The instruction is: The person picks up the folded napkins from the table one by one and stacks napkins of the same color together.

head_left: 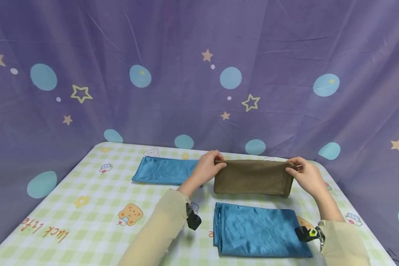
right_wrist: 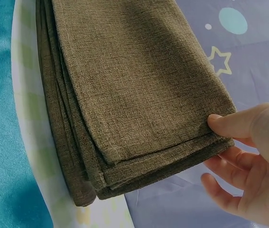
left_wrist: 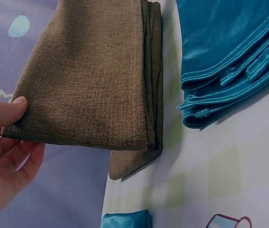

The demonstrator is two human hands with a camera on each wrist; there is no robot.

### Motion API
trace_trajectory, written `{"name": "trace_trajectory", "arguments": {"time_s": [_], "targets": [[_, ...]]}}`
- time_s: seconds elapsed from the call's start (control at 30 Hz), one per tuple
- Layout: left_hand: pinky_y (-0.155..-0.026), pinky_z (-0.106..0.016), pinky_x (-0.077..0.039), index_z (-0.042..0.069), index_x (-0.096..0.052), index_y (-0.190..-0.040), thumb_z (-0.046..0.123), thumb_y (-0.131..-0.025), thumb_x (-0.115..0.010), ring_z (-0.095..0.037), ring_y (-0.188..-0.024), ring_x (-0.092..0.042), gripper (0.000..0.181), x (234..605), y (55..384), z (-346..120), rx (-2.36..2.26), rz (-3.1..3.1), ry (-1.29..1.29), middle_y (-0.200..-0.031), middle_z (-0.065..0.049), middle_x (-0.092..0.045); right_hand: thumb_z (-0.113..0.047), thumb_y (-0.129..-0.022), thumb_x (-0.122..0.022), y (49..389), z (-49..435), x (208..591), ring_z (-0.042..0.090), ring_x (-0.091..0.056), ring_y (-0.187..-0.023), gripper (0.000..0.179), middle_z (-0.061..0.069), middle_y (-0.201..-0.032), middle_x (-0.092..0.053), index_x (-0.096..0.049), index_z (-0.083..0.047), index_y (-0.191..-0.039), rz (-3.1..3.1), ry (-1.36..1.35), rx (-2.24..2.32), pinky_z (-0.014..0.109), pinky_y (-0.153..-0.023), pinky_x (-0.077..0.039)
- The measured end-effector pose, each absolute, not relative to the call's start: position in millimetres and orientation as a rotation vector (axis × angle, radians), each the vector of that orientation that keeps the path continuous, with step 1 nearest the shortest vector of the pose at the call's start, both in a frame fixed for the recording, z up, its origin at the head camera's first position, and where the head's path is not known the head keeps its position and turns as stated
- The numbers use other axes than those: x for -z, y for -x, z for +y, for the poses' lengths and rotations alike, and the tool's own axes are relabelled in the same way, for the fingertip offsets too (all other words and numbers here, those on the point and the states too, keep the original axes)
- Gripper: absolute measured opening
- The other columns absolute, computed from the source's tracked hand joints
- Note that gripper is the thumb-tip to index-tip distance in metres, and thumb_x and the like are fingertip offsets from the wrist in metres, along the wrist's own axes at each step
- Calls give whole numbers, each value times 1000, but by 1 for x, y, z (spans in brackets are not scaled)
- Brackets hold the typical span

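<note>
A folded brown cloth (head_left: 252, 178) is held up by its top corners over the far right of the table. My left hand (head_left: 208, 166) pinches its left corner, thumb in front and fingers behind, as the left wrist view shows. At the opposite corner my right hand (head_left: 305, 175) pinches several layers between thumb and fingers. In the right wrist view, the stacked edges of the brown cloth (right_wrist: 139, 90) show, with a lower fold hanging beneath. Nearer the front lies a folded blue satiny cloth (head_left: 259, 231), apart from both hands.
A second folded blue cloth (head_left: 166, 170) lies flat at the back, partly behind the left hand. All rest on a table with a green checked tablecloth (head_left: 103, 225). A purple curtain (head_left: 179, 48) with stars hangs behind the table's far edge.
</note>
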State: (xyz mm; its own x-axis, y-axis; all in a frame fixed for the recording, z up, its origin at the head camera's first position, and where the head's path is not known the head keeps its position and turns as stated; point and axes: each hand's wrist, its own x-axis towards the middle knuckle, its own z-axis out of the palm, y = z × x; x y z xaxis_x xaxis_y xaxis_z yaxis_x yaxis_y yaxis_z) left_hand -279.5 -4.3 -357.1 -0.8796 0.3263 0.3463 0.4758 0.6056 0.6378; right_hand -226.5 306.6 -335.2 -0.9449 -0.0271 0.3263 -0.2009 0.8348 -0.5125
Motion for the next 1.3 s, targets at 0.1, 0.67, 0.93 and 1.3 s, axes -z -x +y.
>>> {"name": "trace_trajectory", "arguments": {"time_s": [0.1,0.67,0.93,1.3], "targets": [[-75,-27,-46,14,-60,-92,22,-87,-62,-14,-85,-56,9,358,281,-3,1142,-2624,678,-93,0,-59,-18,-89,-57,227,308,335,39,-57,-93,27,24,-104,-59,-58,-1,-111,-2706,-174,-798,38,-65,-46],[-76,-27,-47,14,-64,-100,16,-90,-57,-15,-89,-57,12,359,288,-5,1092,-2641,712,-96,0,-59,-17,-89,-57,231,310,337,38,-56,-93,28,24,-106,-58,-57,0,-111,-2721,-173,-787,40,-67,-46],[-76,-27,-47,13,-64,-102,16,-91,-56,-15,-90,-56,14,357,294,-5,1105,-2655,731,-97,-1,-59,-16,-88,-58,235,312,339,39,-57,-92,28,25,-105,-59,-58,1,-111,-2719,-197,-767,43,-68,-46],[-77,-27,-47,14,-65,-102,17,-90,-57,-15,-90,-57,15,363,300,-5,1121,-2651,708,-99,-1,-60,-14,-87,-59,241,311,342,38,-58,-90,27,24,-102,-61,-59,2,-109,-2709,-205,-750,43,-68,-46]]}}
